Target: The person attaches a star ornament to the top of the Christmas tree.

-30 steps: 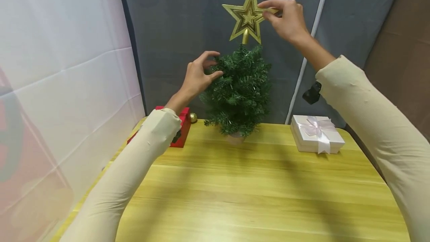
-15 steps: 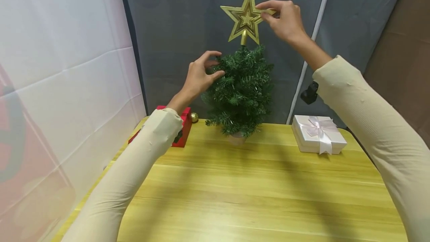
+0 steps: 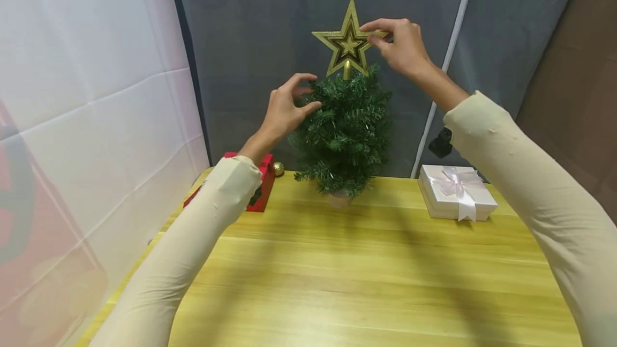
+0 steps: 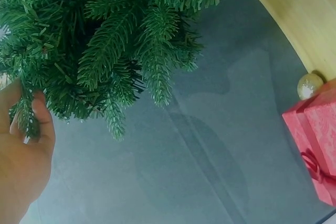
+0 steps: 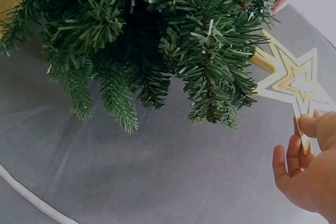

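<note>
A small green Christmas tree [image 3: 343, 133] stands in a pale pot [image 3: 339, 200] at the back of the table. My left hand [image 3: 283, 108] is at its upper left, fingers and thumb curved around the branch tips; in the left wrist view a sprig runs between them. With thumb and fingertips my right hand [image 3: 406, 47] pinches the right point of a gold star topper [image 3: 349, 46]. The star is upright over the treetop, its gold tube [image 5: 264, 60] pointing down with its lower end among the top needles.
A red gift box [image 4: 323, 135] is at the back left, partly behind my left sleeve, with a gold ball [image 3: 278, 168] beside it. On the back right sits a white gift box [image 3: 457, 193] with a ribbon bow. Grey cloth hangs behind the table [image 3: 337, 283].
My right hand has lowered the star and shifted it slightly left, so its tube now dips into the top needles. The left hand stays in place at the branches.
</note>
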{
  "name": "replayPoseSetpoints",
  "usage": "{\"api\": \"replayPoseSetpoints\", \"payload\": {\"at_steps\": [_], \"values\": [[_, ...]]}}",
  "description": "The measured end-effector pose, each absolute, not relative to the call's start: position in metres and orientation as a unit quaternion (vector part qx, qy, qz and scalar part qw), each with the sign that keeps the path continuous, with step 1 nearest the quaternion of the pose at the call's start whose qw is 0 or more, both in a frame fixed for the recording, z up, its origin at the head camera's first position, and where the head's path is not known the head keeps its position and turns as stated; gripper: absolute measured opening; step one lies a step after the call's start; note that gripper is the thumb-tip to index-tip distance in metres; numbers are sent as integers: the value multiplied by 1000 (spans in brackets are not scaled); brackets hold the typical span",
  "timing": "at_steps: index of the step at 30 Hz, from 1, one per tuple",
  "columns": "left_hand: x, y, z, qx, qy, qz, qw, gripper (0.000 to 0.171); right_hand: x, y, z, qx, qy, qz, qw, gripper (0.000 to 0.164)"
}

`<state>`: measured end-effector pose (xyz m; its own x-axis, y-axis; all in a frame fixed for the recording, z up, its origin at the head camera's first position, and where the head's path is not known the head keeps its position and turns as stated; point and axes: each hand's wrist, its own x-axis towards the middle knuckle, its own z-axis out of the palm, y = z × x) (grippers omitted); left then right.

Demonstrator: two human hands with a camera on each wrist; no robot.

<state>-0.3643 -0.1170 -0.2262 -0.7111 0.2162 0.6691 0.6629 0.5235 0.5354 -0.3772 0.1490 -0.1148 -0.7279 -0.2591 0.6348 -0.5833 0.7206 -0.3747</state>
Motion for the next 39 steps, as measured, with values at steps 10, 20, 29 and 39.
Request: {"api": "replayPoseSetpoints", "payload": {"at_steps": [10, 20, 29, 39], "values": [[-366, -117, -226, -275, -822, -416, 275, 54, -374, 150, -115, 243, -880, 289, 289, 31], [-366, -117, -224, -277, -823, -413, 276, 52, -368, 158, -115, 238, -881, 281, 297, 35], [-368, -121, -223, -267, -828, -405, 281, 52, -365, 172, -111, 218, -879, 284, 316, 41], [-371, -126, -222, -269, -827, -404, 282, 51, -359, 202, -115, 213, -882, 278, 314, 47]]}}
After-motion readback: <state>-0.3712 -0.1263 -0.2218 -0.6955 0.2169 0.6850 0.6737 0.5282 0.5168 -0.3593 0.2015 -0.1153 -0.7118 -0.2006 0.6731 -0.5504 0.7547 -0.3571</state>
